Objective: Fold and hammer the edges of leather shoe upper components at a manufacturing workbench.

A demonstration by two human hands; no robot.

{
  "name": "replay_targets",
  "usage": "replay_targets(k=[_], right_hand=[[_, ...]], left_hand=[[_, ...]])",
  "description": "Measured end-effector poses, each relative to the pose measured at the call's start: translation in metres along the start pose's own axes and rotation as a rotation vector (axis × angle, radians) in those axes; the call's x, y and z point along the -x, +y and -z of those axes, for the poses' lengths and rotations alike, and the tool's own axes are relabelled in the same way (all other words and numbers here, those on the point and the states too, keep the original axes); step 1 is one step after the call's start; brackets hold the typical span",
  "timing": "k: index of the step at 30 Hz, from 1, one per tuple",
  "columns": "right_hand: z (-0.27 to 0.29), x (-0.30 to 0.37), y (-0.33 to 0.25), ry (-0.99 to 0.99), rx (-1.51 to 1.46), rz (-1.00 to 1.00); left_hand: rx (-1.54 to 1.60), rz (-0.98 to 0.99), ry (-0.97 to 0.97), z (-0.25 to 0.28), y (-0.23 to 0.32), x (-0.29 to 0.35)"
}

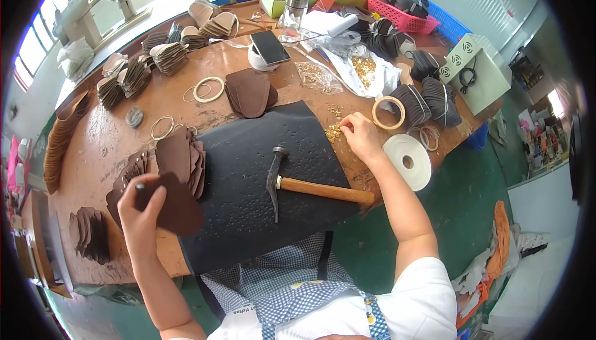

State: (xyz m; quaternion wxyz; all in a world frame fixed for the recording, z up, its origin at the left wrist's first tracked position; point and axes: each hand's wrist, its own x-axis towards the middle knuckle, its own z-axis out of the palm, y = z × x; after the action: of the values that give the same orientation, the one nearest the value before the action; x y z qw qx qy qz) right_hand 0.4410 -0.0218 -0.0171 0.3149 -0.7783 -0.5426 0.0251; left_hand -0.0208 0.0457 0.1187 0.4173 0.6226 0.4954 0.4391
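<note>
Between the thumb and fingers of my left hand (138, 219) is a dark brown, leather-like flat piece (179, 210), held above the table's left side. A small dark-tipped thing (140, 187) shows at those fingers, too small to name. My right hand (361, 136) has its fingertips pinched together beside a scatter of small gold metal bits (334, 133); whatever they grip is hidden. Between the hands, a hammer (316, 189) with a wooden handle lies on a pitted black mat (236, 160). Brown pieces are stacked (180, 154) by the mat's left edge.
Tape rolls (402, 114) and a white roll (422, 169) lie right of my right hand. Farther back are a bag of gold bits (366, 70), a phone (270, 47) and a steel-lidded jar (295, 11). Bundled pieces (169, 59) line the far left. A grey box (475, 73) stands right.
</note>
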Motion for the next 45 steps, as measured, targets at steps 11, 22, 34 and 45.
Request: replay_targets(k=[11, 22, 34, 45], right_hand=[[-0.007, -0.01, -0.016, 0.012, 0.073, 0.113], [-0.005, 0.078, -0.17, -0.537, -1.102, -0.236], [-0.039, 0.111, -0.24, -0.629, -1.094, 0.048], [-0.041, 0.108, -0.244, -0.498, -0.85, 0.345]], left_hand=[[0.401, 0.424, -0.102, -0.009, -0.068, 0.084], [0.468, 0.383, -0.19, -0.032, -0.071, 0.082], [0.537, 0.409, -0.149, -0.032, -0.073, 0.087], [0.573, 0.409, -0.196, -0.032, -0.076, 0.087]])
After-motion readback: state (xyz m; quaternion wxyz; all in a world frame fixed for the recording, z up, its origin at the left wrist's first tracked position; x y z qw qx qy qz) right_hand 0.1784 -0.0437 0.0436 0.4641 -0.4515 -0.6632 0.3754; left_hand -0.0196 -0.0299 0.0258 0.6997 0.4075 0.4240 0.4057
